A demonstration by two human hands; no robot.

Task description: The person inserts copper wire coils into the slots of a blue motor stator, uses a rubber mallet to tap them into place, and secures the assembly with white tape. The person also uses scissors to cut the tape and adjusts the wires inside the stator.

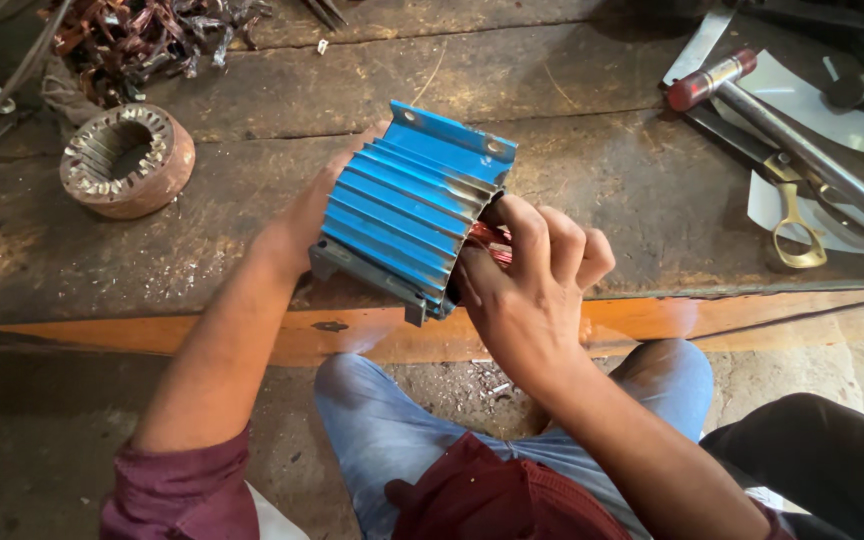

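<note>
nearest the camera sit the person's knees in pale blue jeans and a dark red shirt, with both forearms reaching out over the orange-painted edge of the wooden workbench (592, 200). the right hand (527, 285) is curled at the open end of a blue finned motor housing (407, 205), thumb and fingers pinched in on the copper windings (487, 240) that peek out red-brown from inside; it grips there, fingers bent tight. the left hand (317, 205) is mostly hidden behind the housing, pressed against its far side and steadying it, though whether the fingers wrap round it cannot be told from here.

the housing is bright blue, worn and scuffed, with long parallel cooling fins along its body, a flat flange with small bolt holes at its upper end and a grey metal foot at its lower edge. it rests tilted on the bench just past the edge, between the two hands.

out to the left of the grip, well apart, stands a rusty ring-shaped stator core (127, 160). beyond that lies a heap of tangled scrap copper wire (142, 35). right of the grip, well apart, lie brass-handled scissors (797, 215) on white paper pieces (832, 115), with a red-tipped metal bar (742, 90) farther back.
</note>
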